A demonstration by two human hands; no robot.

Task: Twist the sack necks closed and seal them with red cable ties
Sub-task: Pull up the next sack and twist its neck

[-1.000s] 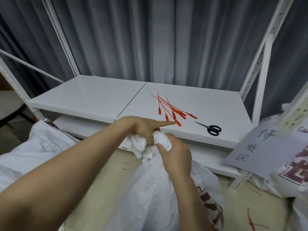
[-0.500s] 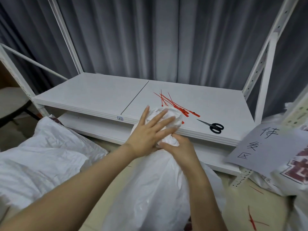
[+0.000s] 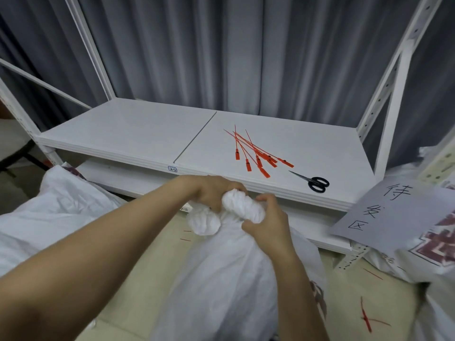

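A white woven sack [image 3: 221, 279] stands on the floor in front of me, its top gathered into a twisted neck [image 3: 242, 207]. My left hand [image 3: 209, 190] grips the upper end of that twist from the left. My right hand [image 3: 268, 225] holds the neck from the right, just below the bunched fabric. Several red cable ties [image 3: 256, 156] lie in a loose pile on the white shelf [image 3: 138, 134], beyond my hands and out of their grasp.
Black scissors [image 3: 315, 183] lie on the shelf right of the ties. Another white sack [image 3: 49, 212] sits at the left, printed sacks [image 3: 438, 247] at the right under a grey paper sign [image 3: 394, 212]. A used red tie [image 3: 365, 316] lies on the floor.
My left hand went from lying flat over the bunched sack top to gripping it with curled fingers. The neck now looks twisted tighter; my right hand kept its hold.
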